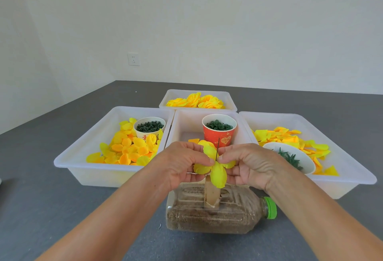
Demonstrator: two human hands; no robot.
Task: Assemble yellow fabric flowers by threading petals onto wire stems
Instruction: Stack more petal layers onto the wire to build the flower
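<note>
Both hands meet above the tabletop, left hand (182,164) and right hand (246,165) pinching the yellow petals (216,172) between them, wire stem (217,149) upright

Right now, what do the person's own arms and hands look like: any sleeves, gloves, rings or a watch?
Both arms are bare from the frame's lower edge to the wrist: no sleeves show. The left hand and the right hand wear no gloves. No ring shows on the visible fingers, and no watch or band on either wrist. No marks or tape are visible. The fingertips are partly hidden.
</note>
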